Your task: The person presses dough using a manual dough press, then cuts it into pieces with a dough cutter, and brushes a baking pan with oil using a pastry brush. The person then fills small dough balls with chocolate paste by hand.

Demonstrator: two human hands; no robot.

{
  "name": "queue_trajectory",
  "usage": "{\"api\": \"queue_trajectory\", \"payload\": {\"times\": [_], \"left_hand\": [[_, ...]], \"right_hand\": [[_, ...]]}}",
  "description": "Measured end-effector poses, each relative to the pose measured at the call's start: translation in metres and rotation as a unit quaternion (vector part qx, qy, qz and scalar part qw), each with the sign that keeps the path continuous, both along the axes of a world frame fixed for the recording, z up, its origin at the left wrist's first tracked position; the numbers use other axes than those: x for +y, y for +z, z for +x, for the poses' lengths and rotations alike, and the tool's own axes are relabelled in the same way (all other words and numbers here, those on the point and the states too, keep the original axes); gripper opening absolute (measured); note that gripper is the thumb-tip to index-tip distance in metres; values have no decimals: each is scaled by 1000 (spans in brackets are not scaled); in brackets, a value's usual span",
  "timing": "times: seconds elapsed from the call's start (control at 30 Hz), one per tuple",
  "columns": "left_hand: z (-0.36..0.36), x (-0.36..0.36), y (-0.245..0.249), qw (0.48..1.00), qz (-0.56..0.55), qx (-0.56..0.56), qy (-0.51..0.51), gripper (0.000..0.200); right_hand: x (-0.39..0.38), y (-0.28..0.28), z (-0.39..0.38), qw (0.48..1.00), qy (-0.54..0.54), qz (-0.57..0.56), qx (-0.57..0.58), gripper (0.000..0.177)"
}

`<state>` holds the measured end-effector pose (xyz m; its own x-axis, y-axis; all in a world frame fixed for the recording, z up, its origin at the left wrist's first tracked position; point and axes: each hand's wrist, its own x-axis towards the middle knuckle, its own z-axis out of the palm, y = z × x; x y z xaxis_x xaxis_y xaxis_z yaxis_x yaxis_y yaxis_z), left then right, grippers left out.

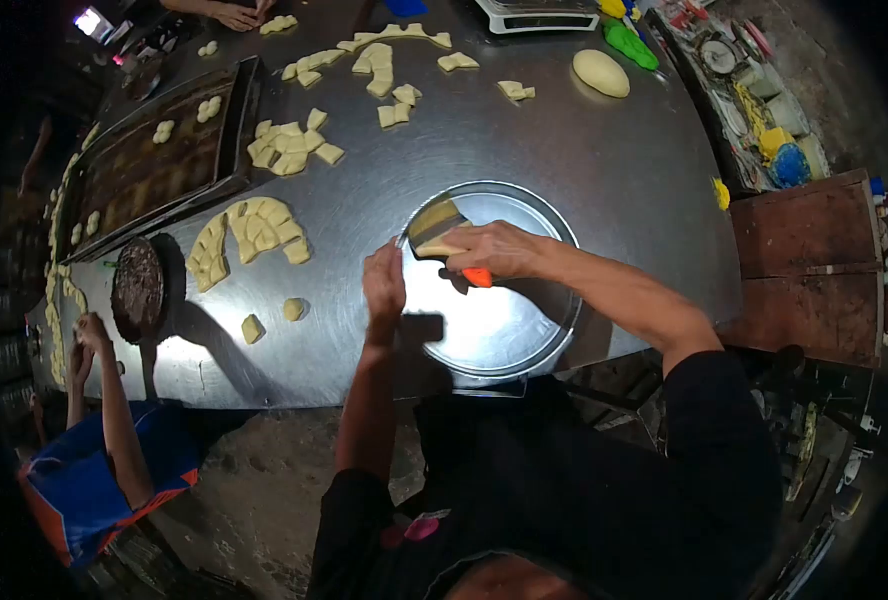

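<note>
A large round metal pan [504, 345] lies on the steel table in front of me. My left hand [384, 280] grips the pan's left rim, its fingers closed around the edge. Inside the pan, my right hand [494, 250] is closed on what looks like a wide flat brush [438, 224] with a grey band and an orange handle end. The brush's broad end is against the pan's upper left inner side. To the left of the pan, cut dough pieces [261, 228] lie in a fan, with two loose pieces nearer the front edge.
A dark baking tray [144, 165] with dough balls sits at left, near a round dark pan [138, 288]. A dough oval [601, 74] and a scale [539, 18] are at the back. A co-worker's hands [90, 335] are at left; another person's hands [236, 15] are far back.
</note>
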<state>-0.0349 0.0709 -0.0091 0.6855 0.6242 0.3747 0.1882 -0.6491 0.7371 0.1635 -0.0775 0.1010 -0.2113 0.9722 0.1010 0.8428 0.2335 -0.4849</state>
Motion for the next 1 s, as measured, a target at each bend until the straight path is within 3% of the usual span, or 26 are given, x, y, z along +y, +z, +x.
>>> {"api": "queue_trajectory", "payload": {"times": [0.03, 0.07, 0.1, 0.13, 0.17, 0.2, 0.23, 0.27, 0.3, 0.33, 0.37, 0.43, 0.5, 0.57, 0.6, 0.63, 0.7, 0.73, 0.8, 0.83, 0.9, 0.97, 1.0], "left_hand": [[-5, 1, 5, 999, -39, 13, 10, 26], [-11, 1, 10, 997, -57, 28, 36, 26], [-12, 2, 20, 995, -73, 41, 63, 26], [-13, 3, 14, 996, -60, 37, 63, 27], [-11, 3, 14, 995, -65, 33, 65, 27], [-9, 2, 17, 994, -87, 17, 57, 27], [-9, -1, 18, 993, -110, 5, 46, 27], [-5, -5, 17, 993, -109, 4, 48, 27], [-1, -11, 15, 990, -132, -6, 45, 27], [1, -14, 15, 987, -154, -15, 38, 27], [4, -16, 17, 988, -152, -12, 29, 27], [1, -13, 23, 987, -157, 15, 0, 32], [-2, -9, 23, 984, -171, 49, 15, 35], [1, -6, 23, 986, -150, 11, 72, 28], [3, -5, 21, 986, -155, 4, 67, 28], [9, -5, 22, 986, -154, -2, 68, 28], [16, -10, 23, 989, -142, 14, 49, 29], [21, -10, 20, 989, -142, 16, 39, 29], [24, -6, 11, 989, -142, 37, 16, 29], [24, -8, 12, 989, -140, 38, 13, 29], [20, -7, 17, 994, -65, 68, 54, 29], [15, -8, 15, 993, -84, 64, 57, 28], [18, -6, 16, 991, -104, 59, 55, 27]], "right_hand": [[-11, 12, -6, 998, -40, -1, 58, 19], [-28, 33, -2, 884, -260, -172, 348, 22], [-44, 66, -3, 619, -437, -306, 576, 27], [-80, 62, -15, 709, -423, -303, 476, 26], [-111, 47, -37, 841, -338, -233, 354, 25], [-141, 33, -58, 932, -273, -131, 200, 24], [-150, 27, -77, 980, -161, -45, 107, 22], [-158, 22, -96, 996, -61, 64, 9, 21], [-146, 23, -110, 996, 1, 87, -6, 20], [-113, 3, -108, 978, -89, -103, 160, 20], [-80, -14, -90, 888, -174, -284, 316, 20], [-34, -1, -47, 951, -194, -103, 219, 21], [-56, 25, -22, 962, -272, -14, -27, 21], [-113, 33, -46, 930, -327, -166, 22, 18], [-143, 13, -68, 963, -268, -3, 12, 22], [-144, 48, -92, 976, -203, -18, 79, 20], [-166, 24, -121, 987, -96, -38, 127, 17], [-156, -2, -113, 988, -115, -59, 88, 19], [-126, -3, -66, 966, -213, -124, 79, 21], [-110, 32, -34, 939, -287, -162, 103, 23], [-132, 58, 18, 915, -331, 193, 129, 13], [-166, 81, 62, 877, -413, 237, 68, 9], [-182, 79, 87, 864, -466, 191, 22, 11]]}}
